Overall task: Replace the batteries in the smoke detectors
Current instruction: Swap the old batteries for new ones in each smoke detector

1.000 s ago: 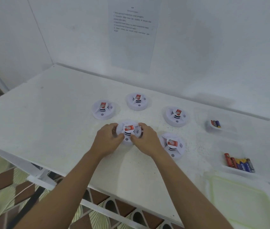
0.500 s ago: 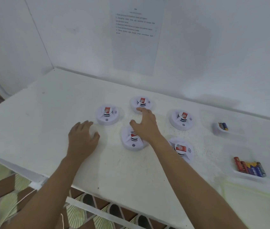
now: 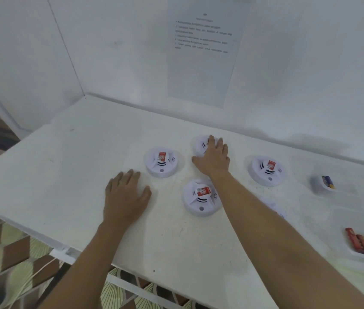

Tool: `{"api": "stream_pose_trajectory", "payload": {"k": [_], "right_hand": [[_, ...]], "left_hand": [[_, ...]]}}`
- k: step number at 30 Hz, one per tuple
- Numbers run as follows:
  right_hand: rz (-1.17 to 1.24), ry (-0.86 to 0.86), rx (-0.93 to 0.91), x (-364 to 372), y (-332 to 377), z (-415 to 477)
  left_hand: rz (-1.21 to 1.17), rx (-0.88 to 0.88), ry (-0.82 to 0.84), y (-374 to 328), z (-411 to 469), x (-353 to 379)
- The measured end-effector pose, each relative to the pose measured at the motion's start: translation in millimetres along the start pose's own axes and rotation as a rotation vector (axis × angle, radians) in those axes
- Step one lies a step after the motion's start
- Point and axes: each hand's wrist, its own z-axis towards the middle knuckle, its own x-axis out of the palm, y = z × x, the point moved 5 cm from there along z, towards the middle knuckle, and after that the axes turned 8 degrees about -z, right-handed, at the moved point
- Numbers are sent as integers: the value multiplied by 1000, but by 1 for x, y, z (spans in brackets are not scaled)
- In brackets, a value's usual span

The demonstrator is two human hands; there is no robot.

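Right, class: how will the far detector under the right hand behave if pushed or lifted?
Low, flat-based detector: probably slides, unlikely to tip. Looks plastic: likely stiff and light. Right hand covers most of it, so one-handed lifting seems feasible.

Bright, even light; soft shadows, edges warped, slight blur overall

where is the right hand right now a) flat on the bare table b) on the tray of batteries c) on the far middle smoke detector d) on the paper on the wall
C: the right hand lies spread over the far middle smoke detector, covering most of it; the left hand is the one flat on the table.
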Motion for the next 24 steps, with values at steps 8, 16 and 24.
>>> {"api": "stream_pose_trajectory", "payload": {"k": [8, 16, 24], "right_hand": [[88, -71, 78, -14, -3, -11], [483, -197, -109, -39, 6, -82], [924, -58, -105, -50, -3, -151]], "left_hand": [[-5, -11, 1, 3, 0, 1], [-193, 19, 22, 5, -1, -6], [-827, 7, 152, -60, -34, -24]]}}
